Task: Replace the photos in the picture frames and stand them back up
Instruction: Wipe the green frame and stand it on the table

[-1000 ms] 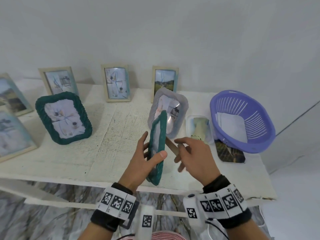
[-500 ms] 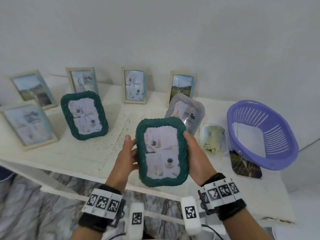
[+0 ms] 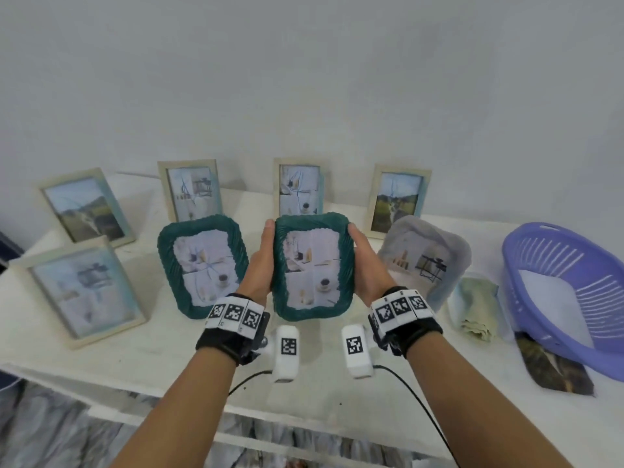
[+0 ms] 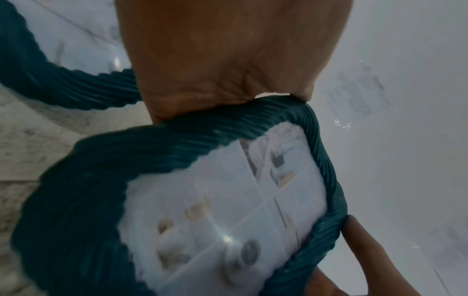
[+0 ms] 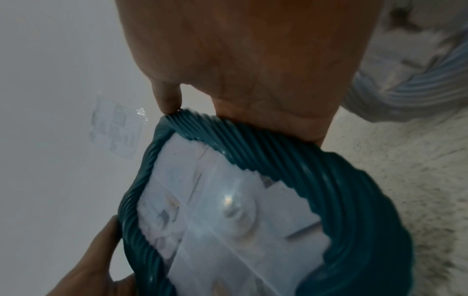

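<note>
A dark green ribbed picture frame (image 3: 312, 266) with a pale collage photo is held upright over the white table (image 3: 135, 349), its front facing me. My left hand (image 3: 261, 261) grips its left edge and my right hand (image 3: 363, 261) grips its right edge. In the left wrist view the green frame (image 4: 101, 180) fills the lower half under my left hand (image 4: 222, 60). The right wrist view shows the same frame (image 5: 329, 180) held by my right hand (image 5: 253, 60). A second green frame (image 3: 201, 265) stands just to the left. A grey frame (image 3: 425, 261) stands to the right.
Several wooden frames stand along the wall and at the left, such as one (image 3: 81, 285) near the front left. A purple basket (image 3: 567, 295) with paper sits at the right. A folded cloth (image 3: 477, 305) and a dark loose photo (image 3: 553, 369) lie beside it.
The green frame was turned from edge-on to face me, then carried away from me to a spot between the other green frame and the grey one. Both hands now grip its sides.
</note>
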Motion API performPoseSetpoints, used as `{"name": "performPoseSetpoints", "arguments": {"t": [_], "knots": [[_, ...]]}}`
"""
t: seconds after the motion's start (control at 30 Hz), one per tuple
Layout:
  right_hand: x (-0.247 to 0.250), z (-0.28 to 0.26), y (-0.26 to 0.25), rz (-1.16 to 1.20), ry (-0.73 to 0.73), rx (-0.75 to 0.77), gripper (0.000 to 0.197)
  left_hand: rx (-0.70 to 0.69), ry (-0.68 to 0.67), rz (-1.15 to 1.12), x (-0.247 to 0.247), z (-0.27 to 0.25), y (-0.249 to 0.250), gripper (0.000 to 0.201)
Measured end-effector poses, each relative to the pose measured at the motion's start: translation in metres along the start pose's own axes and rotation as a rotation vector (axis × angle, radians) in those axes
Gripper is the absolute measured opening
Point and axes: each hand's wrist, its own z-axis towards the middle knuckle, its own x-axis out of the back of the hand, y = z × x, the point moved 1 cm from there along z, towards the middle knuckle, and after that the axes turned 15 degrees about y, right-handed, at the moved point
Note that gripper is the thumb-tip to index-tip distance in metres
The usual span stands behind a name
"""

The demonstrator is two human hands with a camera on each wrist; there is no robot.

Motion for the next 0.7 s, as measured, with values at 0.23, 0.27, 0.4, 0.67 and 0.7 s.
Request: {"name": "performPoseSetpoints", "arguments": {"t": [0.23,0.27,0.4,0.67,0.7], "knots": [[-0.018,0.031,0.007,0.035,0.148,-0.018,0.072,0.021,0.041,0.021,-0.002,0.049,-0.007,0.08],[-0.018,0.034,0.009,0.038,0.169,-0.021,0.07,0.023,0.032,0.023,-0.003,0.051,-0.008,0.081],[-0.016,0.04,0.017,0.047,0.207,-0.025,0.062,0.055,-0.001,0.041,-0.006,0.065,-0.023,0.107],[-0.006,0.036,0.022,-0.159,0.35,0.01,0.048,0.038,-0.044,0.119,0.004,0.057,-0.033,0.071],[-0.005,0.033,0.021,-0.205,0.36,0.03,0.046,0.025,-0.057,0.132,0.006,0.054,-0.037,0.071]]}}
